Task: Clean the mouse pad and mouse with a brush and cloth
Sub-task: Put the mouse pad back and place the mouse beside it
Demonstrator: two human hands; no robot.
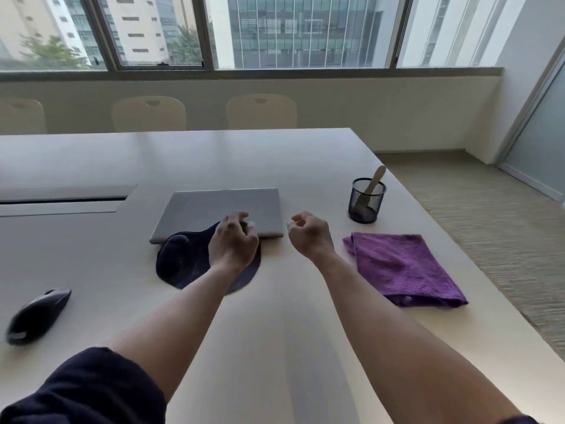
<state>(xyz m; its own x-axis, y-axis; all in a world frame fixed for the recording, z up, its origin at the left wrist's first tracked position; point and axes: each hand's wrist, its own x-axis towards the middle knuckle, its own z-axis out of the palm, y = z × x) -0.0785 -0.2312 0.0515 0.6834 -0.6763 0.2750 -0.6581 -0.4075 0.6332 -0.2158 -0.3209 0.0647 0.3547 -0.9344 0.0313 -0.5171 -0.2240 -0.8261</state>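
Pad point(183, 261) lies on the bench point(275, 332), half hidden by the left hand point(234, 240), curled fingers over its far edge against the laptop point(214, 209); grip unclear. Right hand point(307, 232) hovers loosely curled, empty. Right of the pad: cloth point(400, 267), brush point(374, 179) in cup point(367, 200). Left: blurred mouse point(36, 315).

White table point(275, 347) bears laptop point(220, 209), mouse pad point(183, 264), mouse point(36, 315), cloth point(403, 267), cup point(366, 201).

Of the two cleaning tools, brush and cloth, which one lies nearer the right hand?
The folded purple cloth, flat on the table just right of the right hand. The wooden-handled brush stands farther back in the black mesh cup.
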